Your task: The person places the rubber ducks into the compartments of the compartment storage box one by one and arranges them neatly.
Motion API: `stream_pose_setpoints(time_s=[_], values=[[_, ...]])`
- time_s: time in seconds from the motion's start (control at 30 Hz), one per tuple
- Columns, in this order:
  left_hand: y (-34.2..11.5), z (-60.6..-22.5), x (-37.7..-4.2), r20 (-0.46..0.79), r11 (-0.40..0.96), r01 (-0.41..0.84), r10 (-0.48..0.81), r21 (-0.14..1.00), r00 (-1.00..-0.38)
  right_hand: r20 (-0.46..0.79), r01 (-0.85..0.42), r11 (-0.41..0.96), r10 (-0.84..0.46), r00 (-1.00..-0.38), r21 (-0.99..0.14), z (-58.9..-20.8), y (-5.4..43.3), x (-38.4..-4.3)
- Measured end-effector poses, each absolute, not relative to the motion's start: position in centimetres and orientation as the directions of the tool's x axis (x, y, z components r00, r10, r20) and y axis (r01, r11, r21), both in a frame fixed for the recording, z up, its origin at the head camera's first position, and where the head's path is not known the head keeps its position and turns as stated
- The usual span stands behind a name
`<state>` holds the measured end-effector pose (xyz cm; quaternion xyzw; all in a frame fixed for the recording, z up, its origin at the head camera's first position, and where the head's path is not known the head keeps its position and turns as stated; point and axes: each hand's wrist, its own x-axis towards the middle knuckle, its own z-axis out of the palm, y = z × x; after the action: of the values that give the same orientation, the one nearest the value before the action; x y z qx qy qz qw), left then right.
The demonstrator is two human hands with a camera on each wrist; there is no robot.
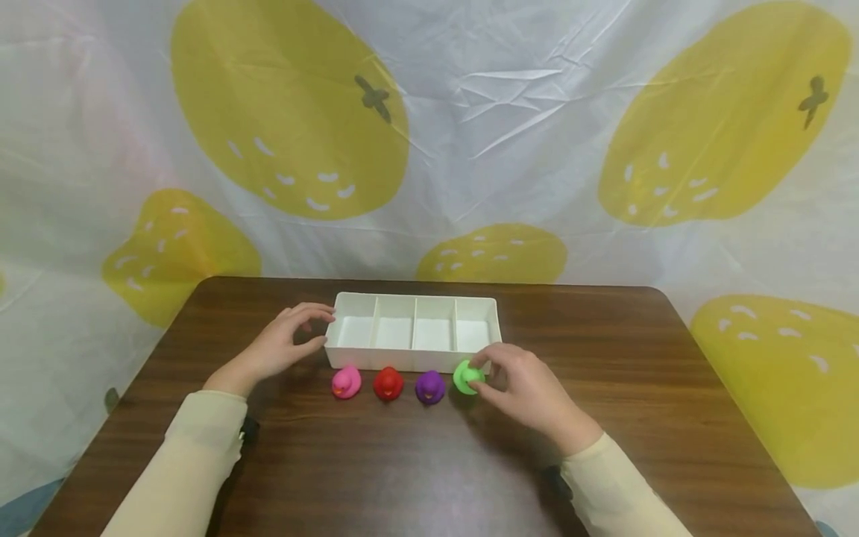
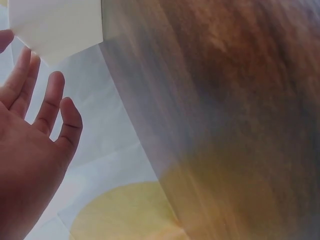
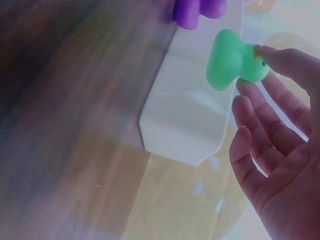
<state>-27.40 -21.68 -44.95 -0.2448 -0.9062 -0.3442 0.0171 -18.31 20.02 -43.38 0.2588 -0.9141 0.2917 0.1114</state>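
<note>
My right hand [image 1: 526,384] pinches the head of a green toy duck [image 3: 226,60] between thumb and fingertips, in front of the tray's right end. The white tray [image 1: 376,359], long and with several compartments in a row, stands toward the back of the table. At its left end is my left hand [image 1: 278,344], fingers loosely extended and fingertips right at the end wall. Along the tray's front sit a pink duck [image 1: 346,382], a red duck [image 1: 388,383] and a purple duck [image 1: 430,387], spaced apart. In the right wrist view the green duck overlaps the tray's side.
The brown wooden table [image 1: 376,477] has its far edge just behind the tray. Behind it hangs a white cloth [image 1: 496,171] printed with large yellow fruit shapes. A dark band [image 1: 250,430] shows at the left cuff.
</note>
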Motion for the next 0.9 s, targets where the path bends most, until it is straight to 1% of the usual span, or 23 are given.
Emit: stream_pose_setpoints(time_s=[0.13, 0.33, 0.57, 0.9], values=[[-21.7, -45.0, -27.3, 0.191, 0.643, 0.453, 0.436, 0.618, -0.880, 0.361, -0.541, 0.687, -0.407, -0.839, -0.484, -42.8, 19.9, -18.4], [-21.5, -45.0, -27.3, 0.227, 0.630, 0.481, 0.442, 0.610, -0.868, 0.395, -0.558, 0.673, -0.401, -0.827, -0.485, -42.0, 19.6, -18.7], [-21.6, -45.1, -27.2, 0.228, 0.629, 0.478, 0.438, 0.613, -0.869, 0.382, -0.549, 0.665, -0.399, -0.834, -0.506, -41.5, 19.3, -19.0], [-21.5, -45.2, -27.3, 0.242, 0.634, 0.491, 0.441, 0.597, -0.864, 0.415, -0.575, 0.656, -0.404, -0.815, -0.489, -40.6, 18.5, -19.3]])
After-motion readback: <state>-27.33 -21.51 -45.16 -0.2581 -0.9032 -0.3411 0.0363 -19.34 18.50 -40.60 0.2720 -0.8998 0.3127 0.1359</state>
